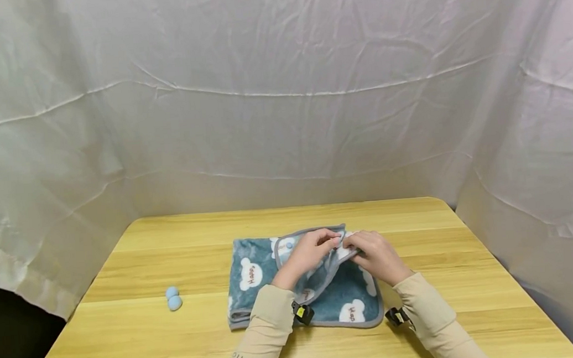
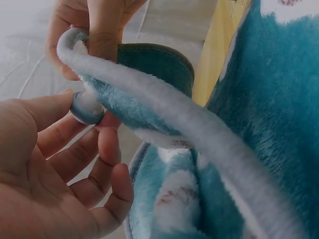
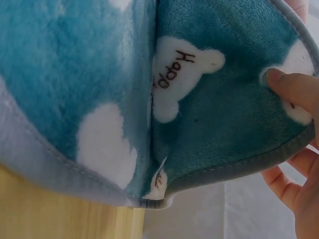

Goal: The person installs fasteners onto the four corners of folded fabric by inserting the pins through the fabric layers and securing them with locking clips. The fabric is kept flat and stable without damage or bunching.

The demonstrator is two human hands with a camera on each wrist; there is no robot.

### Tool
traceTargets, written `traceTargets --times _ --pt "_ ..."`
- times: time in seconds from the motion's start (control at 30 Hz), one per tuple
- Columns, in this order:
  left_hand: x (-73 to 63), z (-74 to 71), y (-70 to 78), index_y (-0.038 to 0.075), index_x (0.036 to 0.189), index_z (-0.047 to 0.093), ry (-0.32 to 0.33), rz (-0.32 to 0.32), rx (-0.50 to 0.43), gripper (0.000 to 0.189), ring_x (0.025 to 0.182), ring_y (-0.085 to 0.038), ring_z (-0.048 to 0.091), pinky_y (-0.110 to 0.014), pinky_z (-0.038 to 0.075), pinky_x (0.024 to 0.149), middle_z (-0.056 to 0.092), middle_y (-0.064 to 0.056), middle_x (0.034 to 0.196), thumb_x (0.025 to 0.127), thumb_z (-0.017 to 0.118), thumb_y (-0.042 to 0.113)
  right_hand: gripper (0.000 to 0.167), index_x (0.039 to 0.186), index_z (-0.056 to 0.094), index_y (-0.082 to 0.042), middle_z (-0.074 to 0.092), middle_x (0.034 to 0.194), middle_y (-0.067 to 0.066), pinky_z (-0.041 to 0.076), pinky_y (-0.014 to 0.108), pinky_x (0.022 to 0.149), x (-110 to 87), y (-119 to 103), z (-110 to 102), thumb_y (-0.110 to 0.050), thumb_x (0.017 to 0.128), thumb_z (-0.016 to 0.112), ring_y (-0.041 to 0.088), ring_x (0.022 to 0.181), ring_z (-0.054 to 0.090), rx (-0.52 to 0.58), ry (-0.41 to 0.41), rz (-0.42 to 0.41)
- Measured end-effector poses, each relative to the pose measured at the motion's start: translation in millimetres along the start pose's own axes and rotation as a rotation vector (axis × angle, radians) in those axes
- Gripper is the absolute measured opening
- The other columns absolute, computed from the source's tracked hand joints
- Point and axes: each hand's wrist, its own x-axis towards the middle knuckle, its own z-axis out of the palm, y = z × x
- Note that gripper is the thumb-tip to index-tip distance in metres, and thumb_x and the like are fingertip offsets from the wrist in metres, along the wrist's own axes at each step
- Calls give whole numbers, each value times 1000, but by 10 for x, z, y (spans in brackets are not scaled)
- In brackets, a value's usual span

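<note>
A teal fleece blanket point(image 1: 323, 279) with white bear shapes and grey piping lies folded on the table. My right hand point(image 1: 375, 255) pinches its raised edge; in the right wrist view the thumb point(image 3: 291, 87) presses on the fleece near a white bear. Facing it, my left hand point(image 1: 313, 249) pinches a small round blue-and-white button-like piece point(image 2: 87, 107) between thumb and fingertips. That piece sits right against the underside of the blanket's edge in the left wrist view. A small light-blue dot point(image 1: 289, 245) shows on the blanket's folded-over part.
Two small light-blue round pieces point(image 1: 173, 299) lie together on the wooden table point(image 1: 127, 334), left of the blanket. Pale curtains point(image 1: 283, 129) hang behind the table and on both sides. Each wrist wears a small black camera.
</note>
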Motion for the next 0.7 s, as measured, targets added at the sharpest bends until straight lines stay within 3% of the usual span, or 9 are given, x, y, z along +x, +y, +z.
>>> traceTargets --times 0.17,0.3,0.4,0.5,0.6,0.7 --pt "18 -43 78 18 131 62 -31 13 52 38 84 -19 61 -26 46 68 69 -4 107 103 47 38 31 90 64 -12 69 85 0 52 37 70 21 15 -25 0 69 83 14 77 63 -1 20 -25" --pt "-28 -98 185 23 141 53 -69 -1 80 43 97 -22 64 -30 50 76 65 -5 125 104 42 42 33 89 63 -10 68 84 2 53 37 69 28 30 -31 3 66 82 16 77 63 -9 41 -43" --pt "-109 -148 248 24 144 48 -83 -31 102 46 103 -21 63 -31 51 77 62 -7 131 102 46 43 31 89 63 -11 68 85 2 53 37 69 22 31 -17 1 67 80 17 77 64 -19 33 -52" --pt "-193 -182 312 18 138 51 -94 -39 159 47 97 -18 62 -29 51 71 63 -9 121 97 58 40 30 89 63 -12 69 85 2 53 37 69 4 26 -7 1 67 79 17 78 64 -22 25 -38" --pt "-249 -172 371 15 122 57 -96 -17 255 40 82 -12 58 -25 47 65 64 -7 106 90 70 36 30 88 63 -12 69 86 2 53 37 69 -7 23 -13 3 68 78 16 78 64 -18 25 -6" --pt "-269 -108 400 17 106 57 -60 13 358 27 70 -7 52 -22 43 60 61 0 92 88 72 32 29 89 63 -13 69 85 3 53 38 70 -2 24 -28 3 69 78 16 78 63 -19 20 13"
